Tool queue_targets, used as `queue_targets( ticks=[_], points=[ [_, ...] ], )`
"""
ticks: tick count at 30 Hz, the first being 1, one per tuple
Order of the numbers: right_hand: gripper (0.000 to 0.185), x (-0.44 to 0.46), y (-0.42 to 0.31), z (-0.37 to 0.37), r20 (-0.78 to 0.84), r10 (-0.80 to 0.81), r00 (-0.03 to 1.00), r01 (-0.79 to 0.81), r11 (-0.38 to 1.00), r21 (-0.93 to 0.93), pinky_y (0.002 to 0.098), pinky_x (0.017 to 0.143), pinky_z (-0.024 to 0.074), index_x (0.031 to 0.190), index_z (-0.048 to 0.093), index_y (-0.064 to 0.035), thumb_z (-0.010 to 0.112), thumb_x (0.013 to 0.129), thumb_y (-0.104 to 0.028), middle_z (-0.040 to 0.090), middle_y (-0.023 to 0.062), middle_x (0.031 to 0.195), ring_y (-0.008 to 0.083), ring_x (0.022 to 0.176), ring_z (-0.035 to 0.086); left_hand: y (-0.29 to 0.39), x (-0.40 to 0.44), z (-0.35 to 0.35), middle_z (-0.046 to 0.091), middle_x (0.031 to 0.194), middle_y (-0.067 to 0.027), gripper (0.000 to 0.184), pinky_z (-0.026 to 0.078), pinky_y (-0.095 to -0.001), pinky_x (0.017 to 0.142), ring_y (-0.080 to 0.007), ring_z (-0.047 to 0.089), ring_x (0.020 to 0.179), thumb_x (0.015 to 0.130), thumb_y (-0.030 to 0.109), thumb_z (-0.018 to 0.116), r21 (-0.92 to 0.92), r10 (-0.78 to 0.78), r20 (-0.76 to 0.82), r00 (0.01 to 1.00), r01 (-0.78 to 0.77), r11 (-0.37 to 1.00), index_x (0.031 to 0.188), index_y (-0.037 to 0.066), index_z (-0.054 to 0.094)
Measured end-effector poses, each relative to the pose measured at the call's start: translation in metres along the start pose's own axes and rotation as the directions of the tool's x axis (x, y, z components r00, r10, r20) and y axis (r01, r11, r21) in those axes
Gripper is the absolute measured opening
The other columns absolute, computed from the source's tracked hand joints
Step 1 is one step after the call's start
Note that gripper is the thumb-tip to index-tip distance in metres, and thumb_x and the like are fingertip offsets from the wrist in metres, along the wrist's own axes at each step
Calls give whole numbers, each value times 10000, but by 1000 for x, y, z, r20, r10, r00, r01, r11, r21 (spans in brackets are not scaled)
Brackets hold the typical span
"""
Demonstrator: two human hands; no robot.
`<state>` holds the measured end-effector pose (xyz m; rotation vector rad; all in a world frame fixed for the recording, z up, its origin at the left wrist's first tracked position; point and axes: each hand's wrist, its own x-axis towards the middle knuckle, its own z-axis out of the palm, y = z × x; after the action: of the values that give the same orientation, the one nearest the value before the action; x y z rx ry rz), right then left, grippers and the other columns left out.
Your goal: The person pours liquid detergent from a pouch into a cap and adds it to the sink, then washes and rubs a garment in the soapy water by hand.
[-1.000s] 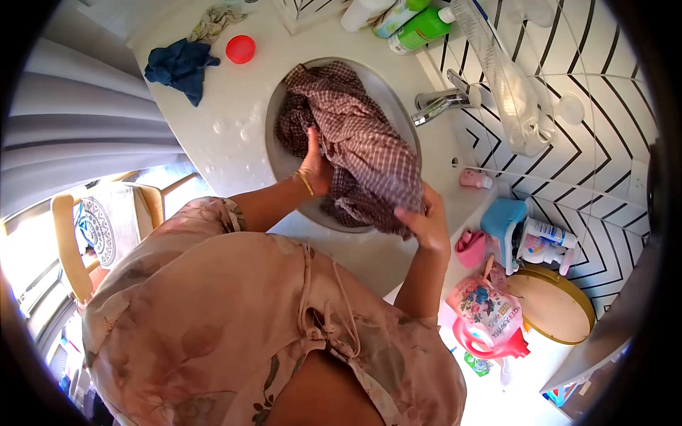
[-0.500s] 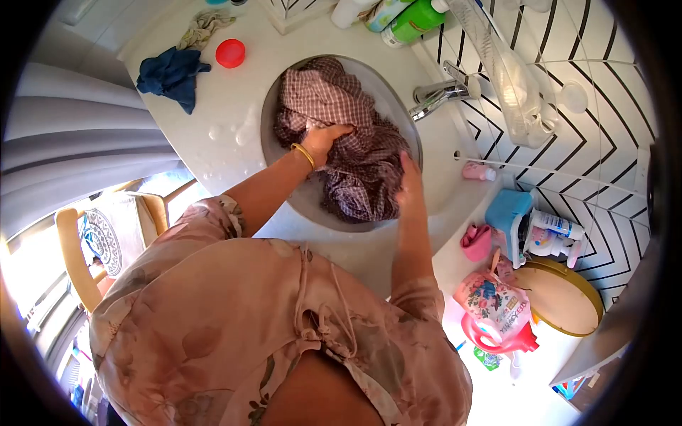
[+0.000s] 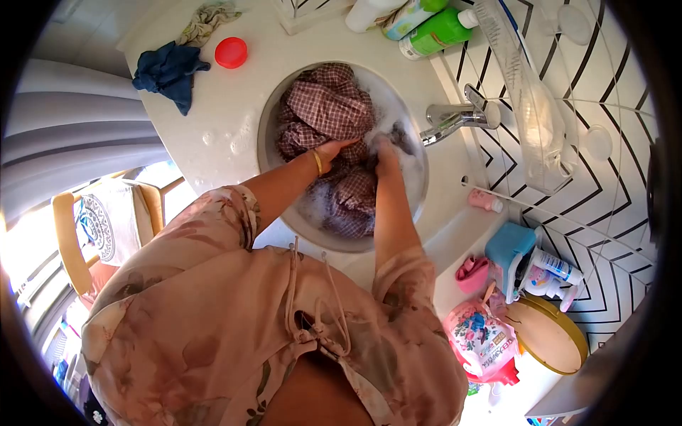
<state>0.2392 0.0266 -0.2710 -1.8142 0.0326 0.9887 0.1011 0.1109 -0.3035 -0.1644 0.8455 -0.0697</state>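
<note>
A dark red checked cloth [image 3: 330, 106] lies bunched and wet in the round basin [image 3: 266, 128], with soapy water around it. My left hand [image 3: 332, 151], below a yellow bracelet, presses on the middle of the cloth, its fingertips partly hidden in the folds. To its right, my right hand [image 3: 384, 155] reaches down into the suds beside the cloth, and its fingers are hidden by foam and fabric. A chrome faucet [image 3: 458, 119] points over the basin's right edge.
A red lid [image 3: 231, 52], a blue cloth [image 3: 169, 71] and a pale cloth [image 3: 206, 23] lie on the counter at upper left. Bottles, one of them green [image 3: 437, 33], stand behind the basin. A blue container [image 3: 510, 248] and a detergent pouch [image 3: 483, 341] are at right.
The cloth has gone from being lifted and draped over the basin's front edge to lying lower inside it. My right hand has moved from that edge into the suds, and foam now shows.
</note>
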Motion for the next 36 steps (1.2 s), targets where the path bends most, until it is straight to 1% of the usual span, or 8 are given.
queue_targets(
  ticks=[3, 7, 11, 17, 24, 29, 31, 36],
  points=[
    [259, -96, -34, 20, -120, -271, 955, 289, 941, 177, 306, 793, 434, 977, 588, -48, 579, 760, -189, 553, 199, 1043, 266, 955, 532, 0, -70, 53, 493, 1256, -90, 487, 336, -380, 1008, -240, 472, 1130, 863, 366, 518, 306, 126, 128, 984, -160, 939, 1247, 70, 471],
    [297, -179, -54, 61, 115, -928, 355, 714, 190, -674, 415, 781, 446, 921, 576, 10, 601, 727, -214, 571, 236, 990, 379, 880, 551, -16, -57, 39, 584, 1015, -97, 285, 414, -354, 910, -216, 549, 934, 853, 283, 515, 126, 210, 361, 909, -270, 954, 1026, 63, 563],
    [402, -117, -55, 41, -164, -492, 855, 324, 754, -571, 461, 846, 416, 975, 557, 50, 609, 713, -250, 525, 269, 1065, 422, 950, 510, -26, -73, 53, 602, 1024, -92, 301, 440, -330, 870, -204, 556, 957, 821, 244, 553, 343, 348, 154, 925, -381, 859, 1041, 40, 579],
    [516, -106, -47, 28, -243, -326, 914, 351, 934, 68, 392, 833, 435, 1105, 526, 42, 616, 697, -261, 541, 247, 1037, 387, 903, 530, -16, -110, 62, 630, 944, -84, 263, 470, -351, 806, -215, 589, 867, 788, 227, 585, 247, 251, 146, 957, -281, 928, 983, 52, 612],
    [534, -160, -53, 63, 146, -939, 310, 577, 64, -814, 400, 730, 461, 1100, 538, 16, 647, 675, -290, 561, 196, 940, 367, 849, 536, -14, -104, 59, 598, 1017, -105, 321, 445, -370, 869, -246, 568, 947, 799, 231, 580, 152, 50, 330, 943, -105, 983, 1078, 72, 562],
    [507, -79, -62, 5, -262, -203, 943, 134, 956, -261, 404, 763, 454, 1036, 573, 64, 626, 723, -332, 588, 238, 1007, 345, 929, 561, -17, -106, 68, 510, 1153, -115, 437, 427, -363, 906, -249, 516, 1041, 788, 155, 593, 619, 245, 152, 957, -286, 732, 1199, 99, 456],
    [521, -79, -48, 6, -324, -41, 945, 45, 999, 6, 401, 769, 453, 1023, 573, 82, 619, 747, -358, 585, 260, 1025, 339, 941, 564, -13, -97, 61, 450, 1234, -116, 518, 404, -367, 939, -250, 469, 1105, 780, 152, 602, 816, 295, 112, 949, -257, 517, 1258, 107, 408],
    [541, -60, -21, 30, -217, 59, 974, -212, 562, -799, 401, 870, 446, 1062, 551, 86, 604, 782, -374, 520, 261, 1153, 342, 1075, 520, -12, -81, 65, 361, 1328, -124, 570, 358, -394, 981, -266, 379, 1194, 802, 310, 587, 748, 183, -83, 980, -60, 661, 1290, 84, 397]
  ],
)
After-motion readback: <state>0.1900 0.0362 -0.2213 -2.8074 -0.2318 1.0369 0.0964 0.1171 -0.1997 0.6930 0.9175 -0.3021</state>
